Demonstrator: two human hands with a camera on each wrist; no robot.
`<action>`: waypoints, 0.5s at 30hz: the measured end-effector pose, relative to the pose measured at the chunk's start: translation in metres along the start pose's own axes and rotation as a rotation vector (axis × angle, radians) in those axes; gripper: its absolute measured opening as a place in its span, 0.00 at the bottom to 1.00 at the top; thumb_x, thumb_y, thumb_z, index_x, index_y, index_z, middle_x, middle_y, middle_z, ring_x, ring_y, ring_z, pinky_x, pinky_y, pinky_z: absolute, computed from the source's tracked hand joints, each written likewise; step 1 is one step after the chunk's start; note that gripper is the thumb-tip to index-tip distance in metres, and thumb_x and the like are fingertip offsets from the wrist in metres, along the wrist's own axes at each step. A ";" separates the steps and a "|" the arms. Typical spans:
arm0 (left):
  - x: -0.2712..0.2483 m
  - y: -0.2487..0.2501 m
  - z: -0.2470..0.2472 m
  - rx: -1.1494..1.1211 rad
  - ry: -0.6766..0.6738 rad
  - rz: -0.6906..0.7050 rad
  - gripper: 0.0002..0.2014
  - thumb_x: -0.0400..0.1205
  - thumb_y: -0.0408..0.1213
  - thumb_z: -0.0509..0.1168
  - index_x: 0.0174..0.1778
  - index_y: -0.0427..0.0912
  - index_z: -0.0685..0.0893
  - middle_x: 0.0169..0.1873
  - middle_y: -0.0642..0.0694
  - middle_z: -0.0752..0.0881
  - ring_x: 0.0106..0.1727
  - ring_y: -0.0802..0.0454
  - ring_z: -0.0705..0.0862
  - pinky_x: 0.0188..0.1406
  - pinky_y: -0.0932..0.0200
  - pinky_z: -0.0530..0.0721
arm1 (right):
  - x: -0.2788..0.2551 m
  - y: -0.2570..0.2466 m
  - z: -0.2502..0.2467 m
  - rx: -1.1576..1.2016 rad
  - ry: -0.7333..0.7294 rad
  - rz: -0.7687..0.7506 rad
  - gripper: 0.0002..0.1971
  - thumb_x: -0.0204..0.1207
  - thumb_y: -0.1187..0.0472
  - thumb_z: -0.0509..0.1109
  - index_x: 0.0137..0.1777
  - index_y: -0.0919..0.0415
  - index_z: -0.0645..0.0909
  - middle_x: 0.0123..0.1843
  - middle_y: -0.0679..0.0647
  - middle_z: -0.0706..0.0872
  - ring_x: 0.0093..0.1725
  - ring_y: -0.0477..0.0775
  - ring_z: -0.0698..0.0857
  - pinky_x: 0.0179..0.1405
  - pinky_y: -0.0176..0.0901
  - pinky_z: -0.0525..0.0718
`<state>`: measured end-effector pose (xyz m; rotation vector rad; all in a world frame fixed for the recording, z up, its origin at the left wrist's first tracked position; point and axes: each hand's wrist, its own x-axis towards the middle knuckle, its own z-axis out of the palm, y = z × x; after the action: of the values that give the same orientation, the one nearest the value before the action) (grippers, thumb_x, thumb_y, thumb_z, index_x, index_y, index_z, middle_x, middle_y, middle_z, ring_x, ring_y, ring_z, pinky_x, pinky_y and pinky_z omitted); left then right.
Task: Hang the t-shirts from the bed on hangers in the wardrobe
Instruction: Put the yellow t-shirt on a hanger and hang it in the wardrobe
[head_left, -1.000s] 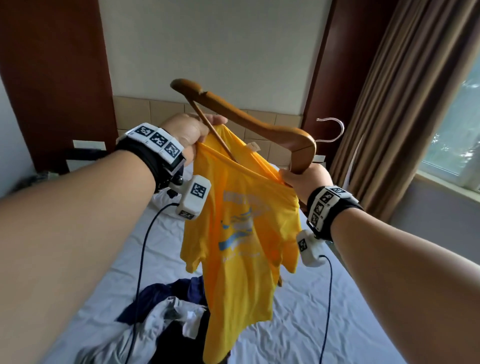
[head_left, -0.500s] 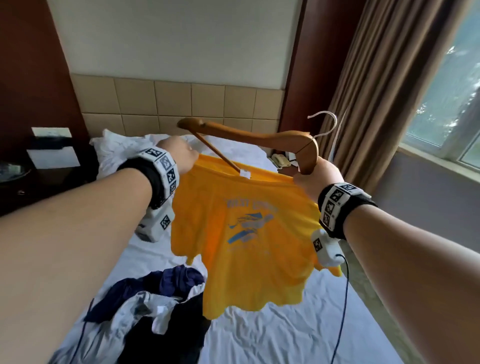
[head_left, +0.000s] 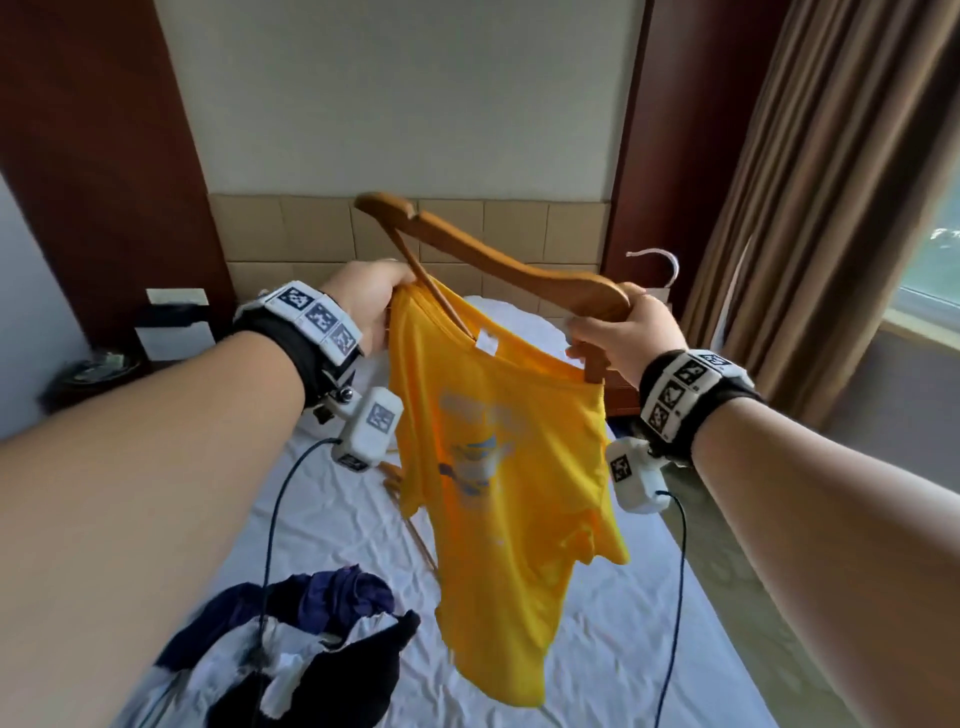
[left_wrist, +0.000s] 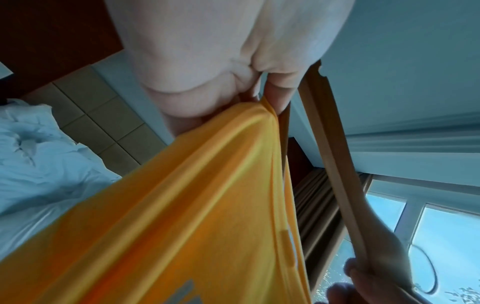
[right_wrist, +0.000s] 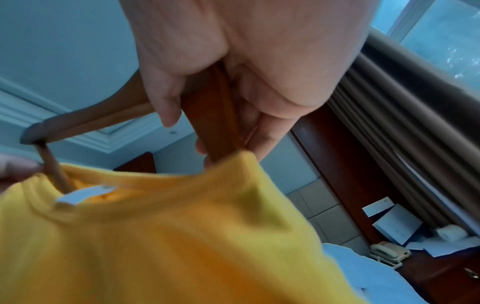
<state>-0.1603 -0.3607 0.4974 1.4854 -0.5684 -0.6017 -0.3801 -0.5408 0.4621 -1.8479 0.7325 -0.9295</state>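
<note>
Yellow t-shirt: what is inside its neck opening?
Inside the yellow t-shirt, the wooden hanger has its lower bar and one arm pushed into the collar; how far they reach is covered by fabric.

Brown curtain (head_left: 810, 208) beside window (head_left: 935, 270); telephone (right_wrist: 387, 254).

arms: bare, no sleeves
left hand (head_left: 366, 301) wristband: black, white tiles with black square codes
right hand (head_left: 626, 335) wristband: the same
wrist cameras: white boxes, dark cables

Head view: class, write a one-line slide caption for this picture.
Over the bed, the left hand pinches a yellow t-shirt collar while the right hand grips a wooden hanger.
</note>
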 end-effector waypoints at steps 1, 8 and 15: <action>0.002 -0.001 0.003 -0.001 0.013 0.020 0.11 0.87 0.36 0.61 0.42 0.45 0.86 0.40 0.40 0.85 0.42 0.43 0.86 0.53 0.42 0.88 | 0.006 0.002 -0.001 0.029 -0.022 0.002 0.18 0.70 0.64 0.83 0.57 0.60 0.82 0.41 0.59 0.94 0.40 0.59 0.95 0.47 0.63 0.94; 0.019 -0.014 -0.021 -0.006 0.294 0.028 0.06 0.73 0.38 0.73 0.40 0.42 0.94 0.46 0.36 0.93 0.54 0.35 0.92 0.61 0.30 0.88 | 0.025 0.024 0.012 -0.201 -0.089 -0.031 0.16 0.72 0.67 0.76 0.56 0.56 0.77 0.42 0.59 0.93 0.33 0.50 0.93 0.27 0.38 0.87; 0.016 -0.018 -0.068 0.300 0.570 -0.020 0.10 0.79 0.43 0.73 0.46 0.39 0.86 0.52 0.41 0.87 0.55 0.39 0.85 0.65 0.47 0.84 | 0.038 0.005 0.046 -0.509 -0.081 -0.094 0.16 0.68 0.63 0.77 0.55 0.56 0.78 0.40 0.54 0.87 0.37 0.54 0.88 0.28 0.38 0.79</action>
<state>-0.1028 -0.3214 0.4779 1.8501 -0.2000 -0.0878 -0.3214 -0.5519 0.4546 -2.3661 0.8963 -0.7648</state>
